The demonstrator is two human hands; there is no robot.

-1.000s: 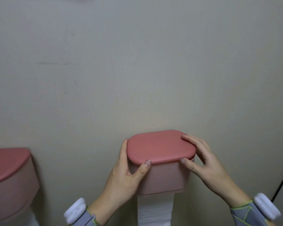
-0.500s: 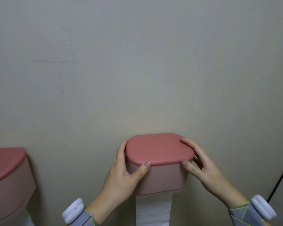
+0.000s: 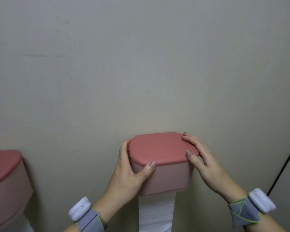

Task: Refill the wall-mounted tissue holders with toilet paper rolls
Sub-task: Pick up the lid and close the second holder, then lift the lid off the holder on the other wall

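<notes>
A pink wall-mounted tissue holder [image 3: 169, 178] hangs low in the middle, its darker pink lid [image 3: 161, 149] closed flat on top. A strip of white toilet paper [image 3: 156, 213] hangs out of its underside. My left hand [image 3: 129, 171] wraps the holder's left side, thumb on the front under the lid's rim. My right hand [image 3: 203, 159] lies on the lid's right end, thumb and fingers on its edge. The roll inside is hidden.
A second pink tissue holder [image 3: 7, 186] with a closed lid is mounted at the far left, partly cut off by the frame. The beige wall [image 3: 141, 72] fills the view. A dark vertical seam [image 3: 285, 166] runs at the right edge.
The lid has settled flat on the holder. My right hand's fingers have spread further over the lid's right end. My left hand holds the same grip.
</notes>
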